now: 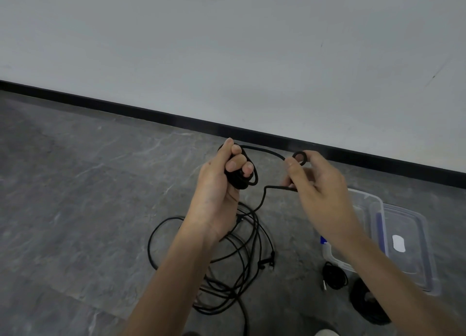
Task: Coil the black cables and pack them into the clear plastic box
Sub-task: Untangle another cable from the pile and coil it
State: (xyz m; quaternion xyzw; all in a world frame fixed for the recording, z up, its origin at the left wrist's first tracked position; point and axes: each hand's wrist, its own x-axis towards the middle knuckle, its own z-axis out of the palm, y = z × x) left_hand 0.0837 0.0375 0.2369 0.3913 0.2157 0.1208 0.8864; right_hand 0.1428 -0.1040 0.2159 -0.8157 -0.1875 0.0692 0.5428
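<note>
The left hand (222, 181) curls round a coil (245, 178); the right hand (317, 184) pinches the cable (264, 151). Loose cables (242, 255) lie on the floor (75, 209) beside the box (373, 209).

views: one, head-worn wide-angle | looks from: above the grey floor (75, 209) | faces: forward and down, toward the white wall (227, 45) and black baseboard (151, 114) | nearness: close, left hand (222, 184) and right hand (320, 191) mid-frame, forearms entering from the bottom edge | tilt: baseboard slants down to the right
</note>
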